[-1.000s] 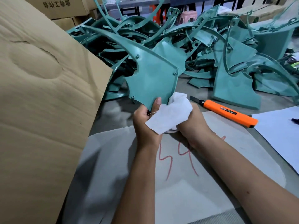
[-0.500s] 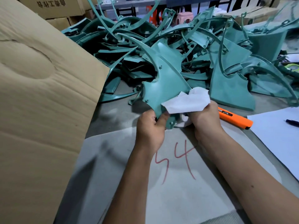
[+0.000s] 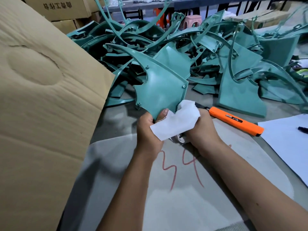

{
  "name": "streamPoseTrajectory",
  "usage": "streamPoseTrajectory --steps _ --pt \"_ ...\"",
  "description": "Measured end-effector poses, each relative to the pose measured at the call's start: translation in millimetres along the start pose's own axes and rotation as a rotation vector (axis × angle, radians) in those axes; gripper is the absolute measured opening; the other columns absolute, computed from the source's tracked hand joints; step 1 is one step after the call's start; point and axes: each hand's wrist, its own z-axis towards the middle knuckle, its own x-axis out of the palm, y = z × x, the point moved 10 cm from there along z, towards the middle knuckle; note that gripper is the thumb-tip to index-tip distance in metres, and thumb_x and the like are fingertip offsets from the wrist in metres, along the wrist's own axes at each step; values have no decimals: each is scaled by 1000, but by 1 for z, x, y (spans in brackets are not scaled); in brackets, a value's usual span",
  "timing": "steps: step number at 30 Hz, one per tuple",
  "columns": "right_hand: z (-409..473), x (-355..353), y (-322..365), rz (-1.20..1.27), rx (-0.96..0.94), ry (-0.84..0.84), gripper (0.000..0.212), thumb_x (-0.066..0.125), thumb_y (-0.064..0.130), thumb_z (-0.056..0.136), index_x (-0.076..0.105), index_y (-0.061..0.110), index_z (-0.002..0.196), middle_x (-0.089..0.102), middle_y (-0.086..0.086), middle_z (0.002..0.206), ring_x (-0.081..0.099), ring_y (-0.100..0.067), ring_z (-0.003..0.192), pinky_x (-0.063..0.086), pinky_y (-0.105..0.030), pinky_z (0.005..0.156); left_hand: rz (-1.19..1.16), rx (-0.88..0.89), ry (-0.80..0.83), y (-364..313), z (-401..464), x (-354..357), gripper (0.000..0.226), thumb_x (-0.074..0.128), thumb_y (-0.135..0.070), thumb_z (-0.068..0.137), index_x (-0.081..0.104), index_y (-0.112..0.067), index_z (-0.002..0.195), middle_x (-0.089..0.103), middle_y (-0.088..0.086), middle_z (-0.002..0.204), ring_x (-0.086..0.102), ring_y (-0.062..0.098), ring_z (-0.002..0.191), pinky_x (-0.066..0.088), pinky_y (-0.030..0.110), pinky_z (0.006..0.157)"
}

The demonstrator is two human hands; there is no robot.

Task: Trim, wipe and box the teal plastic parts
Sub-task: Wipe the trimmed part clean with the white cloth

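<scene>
Gripping teal part in left hand, right hand clutching white cloth

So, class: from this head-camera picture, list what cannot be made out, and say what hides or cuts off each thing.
1. Right hand: its fingers are hidden by the white cloth.
2. Held teal part: its bottom tip is covered by the left hand and the cloth.
3. Black pen: cut off by the right edge.
4. Cardboard box: its inside is hidden behind its flap.
</scene>
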Motion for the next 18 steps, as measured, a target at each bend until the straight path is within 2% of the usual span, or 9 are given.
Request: streamPoseTrajectory --steps 3,5,6,8,10,13,14,16,18 --pt "-1 -14 -6 150 62 -120 35 57 -4 86 54 16 57 55 2 51 54 -8 63 39 -12 44 163 58 40 -2 -1 -4 20 50 3 102 66 4 114 74 14 100 69 16 95 57 31 87" --pt "0 -30 -8 306 102 -184 19 65 9 74 67 24 63 62 10 55 57 -4 53 48 -20 52 373 93 81 1 -1 -7 10 59 -4 101 68 0 99 63 2 66 60 -2 68 51 18 65" --pt "1 -37 -11 417 130 -210 14 67 11 67 68 25 64 62 8 58 57 -12 56 49 -27 59 447 86 96 4 -2 -8 18 64 -14 99 67 2 93 54 -4 59 50 -2 57 42 20 56" --pt "3 -43 -12 548 160 -228 11 64 11 61 65 22 60 53 -2 59 46 -21 63 39 -39 63 504 47 134 9 -2 -9 43 65 -31 92 64 12 95 57 6 67 46 12 60 36 30 57" --pt "1 -50 -9 493 134 -253 13 59 7 66 65 19 67 51 -8 61 43 -22 66 33 -41 61 454 15 151 7 -3 -12 41 64 -32 91 69 6 106 74 19 92 65 25 79 52 46 68" --pt "2 -78 2 496 25 -405 29 56 -7 80 71 17 74 62 2 60 50 -14 52 40 -29 50 464 -21 191 3 -5 -19 29 65 -29 92 75 -12 113 79 2 105 74 18 94 57 32 81" --pt "4 -86 7 457 -13 -426 34 55 -9 82 72 19 72 63 6 58 51 -9 49 41 -25 48 481 -23 202 3 -6 -20 28 65 -30 92 75 -12 112 78 3 106 74 22 97 58 35 85" --pt "8 -81 16 318 -63 -319 36 56 -9 84 67 21 67 60 3 58 48 -1 46 41 -18 46 502 -35 196 5 -6 -22 36 66 -35 91 73 -4 108 74 23 106 69 44 99 57 57 89" --pt "7 -57 11 180 -43 -147 45 55 -18 92 55 23 73 55 2 69 54 7 49 43 -7 56 504 -17 162 3 -6 -23 36 68 -39 90 74 -7 105 71 29 102 66 51 93 56 62 80"
